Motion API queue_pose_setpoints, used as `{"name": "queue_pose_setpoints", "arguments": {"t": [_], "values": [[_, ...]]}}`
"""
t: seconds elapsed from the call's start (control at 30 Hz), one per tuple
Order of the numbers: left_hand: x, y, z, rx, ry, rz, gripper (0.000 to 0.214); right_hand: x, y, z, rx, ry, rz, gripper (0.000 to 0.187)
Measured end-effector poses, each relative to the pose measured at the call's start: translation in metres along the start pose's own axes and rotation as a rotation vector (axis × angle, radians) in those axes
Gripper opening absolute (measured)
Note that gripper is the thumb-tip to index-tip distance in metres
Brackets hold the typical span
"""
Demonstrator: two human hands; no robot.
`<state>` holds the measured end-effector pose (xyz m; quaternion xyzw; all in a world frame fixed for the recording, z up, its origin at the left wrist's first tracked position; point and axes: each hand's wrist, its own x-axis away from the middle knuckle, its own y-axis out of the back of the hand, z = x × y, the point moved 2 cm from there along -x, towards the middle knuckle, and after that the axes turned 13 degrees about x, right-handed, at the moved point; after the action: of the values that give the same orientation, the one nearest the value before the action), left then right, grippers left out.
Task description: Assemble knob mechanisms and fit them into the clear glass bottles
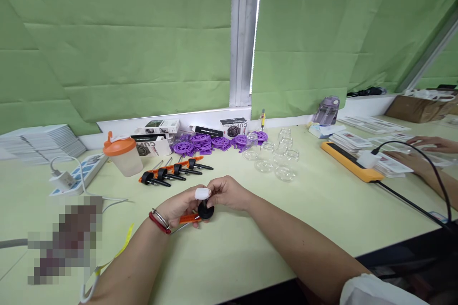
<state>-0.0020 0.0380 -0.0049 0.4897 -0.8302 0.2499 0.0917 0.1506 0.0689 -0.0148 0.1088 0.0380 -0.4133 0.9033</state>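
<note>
Over desk (250,257), left hand (178,207) curls round orange-and-black piece (206,211) from its left, gripping it; right hand (228,193) arches at piece's right, wrist bent, also pinching it.

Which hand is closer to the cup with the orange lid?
Left. The left hand is nearer the camera than the orange-lidded cup and to its right; the right hand is farther right.
</note>
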Motion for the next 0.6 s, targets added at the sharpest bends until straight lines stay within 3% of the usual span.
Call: {"name": "queue_pose_setpoints", "arguments": {"t": [0.2,0.6], "values": [[0.0001,0.0001,-0.0009,-0.007,-0.001,-0.002,0.036,0.0005,-0.0009,-0.0027,-0.031,-0.008,-0.03,0.029],[0.0004,-0.0011,-0.0012,-0.014,-0.002,-0.013,0.037,0.0005,0.0019,-0.0013,-0.017,0.009,0.048,0.029]]}}
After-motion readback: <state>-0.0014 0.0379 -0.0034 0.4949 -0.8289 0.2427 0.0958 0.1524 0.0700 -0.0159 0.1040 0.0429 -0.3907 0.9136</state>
